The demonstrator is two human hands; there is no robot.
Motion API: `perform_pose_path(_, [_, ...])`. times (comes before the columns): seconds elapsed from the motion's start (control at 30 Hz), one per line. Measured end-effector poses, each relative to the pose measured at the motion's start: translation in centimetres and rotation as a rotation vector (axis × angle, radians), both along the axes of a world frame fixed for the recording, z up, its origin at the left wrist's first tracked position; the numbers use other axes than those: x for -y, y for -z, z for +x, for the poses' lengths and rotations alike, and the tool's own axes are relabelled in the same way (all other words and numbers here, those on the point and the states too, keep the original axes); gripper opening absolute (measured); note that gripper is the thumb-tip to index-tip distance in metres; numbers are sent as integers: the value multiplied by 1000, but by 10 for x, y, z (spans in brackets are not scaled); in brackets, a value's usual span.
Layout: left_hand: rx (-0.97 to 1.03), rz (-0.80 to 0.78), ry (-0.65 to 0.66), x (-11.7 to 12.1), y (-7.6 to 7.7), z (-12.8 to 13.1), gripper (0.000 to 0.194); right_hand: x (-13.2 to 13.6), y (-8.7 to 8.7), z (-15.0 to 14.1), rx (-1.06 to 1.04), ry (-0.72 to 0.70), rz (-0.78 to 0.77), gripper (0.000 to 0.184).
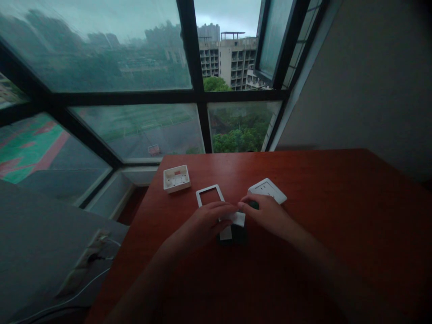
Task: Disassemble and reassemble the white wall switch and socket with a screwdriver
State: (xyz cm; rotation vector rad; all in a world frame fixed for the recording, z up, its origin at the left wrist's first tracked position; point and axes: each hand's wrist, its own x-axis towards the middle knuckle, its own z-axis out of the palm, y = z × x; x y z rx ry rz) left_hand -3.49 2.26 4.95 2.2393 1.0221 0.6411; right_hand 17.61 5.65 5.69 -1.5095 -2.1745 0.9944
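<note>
Over the middle of the table, my left hand point(213, 217) is closed on a small white plastic piece point(239, 219), most of it hidden by the fingers. My right hand point(266, 210) is right beside it, fingers curled and tips near that piece. A dark green rounded thing point(254, 204) shows at the right hand's fingers; I cannot tell whether they hold it. Beyond the left hand lies a white rectangular frame point(217, 189). Past the right hand is a white socket faceplate point(275, 191) with slots. Below the left hand lies a dark item point(239, 235) with a white part point(226, 233).
A white wall-mount socket box point(177, 179), its hollow side up, stands near the far left corner of the reddish wooden table point(320, 193). Windows point(199, 96) rise behind the table. At lower left, a power strip point(83, 261) with cables is by the wall.
</note>
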Motion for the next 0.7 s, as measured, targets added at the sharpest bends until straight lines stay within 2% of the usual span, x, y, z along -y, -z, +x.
perform_pose_path(0.13, [41,-39,23,2,4,8,24,2,4,3,-13,-35,-54,15])
perform_pose_path(0.27, [-24,14,-69,9,10,9,36,7,7,4,34,6,-50,15])
perform_pose_path(0.43, [-130,69,-232,28,16,5,41,17,5,6,101,78,-3,11])
perform_pose_path(0.57, [-180,72,-255,46,19,4,56,23,6,6,139,96,8,10])
perform_pose_path(0.7, [-220,112,-258,53,27,6,62,28,15,2,169,69,-9,12])
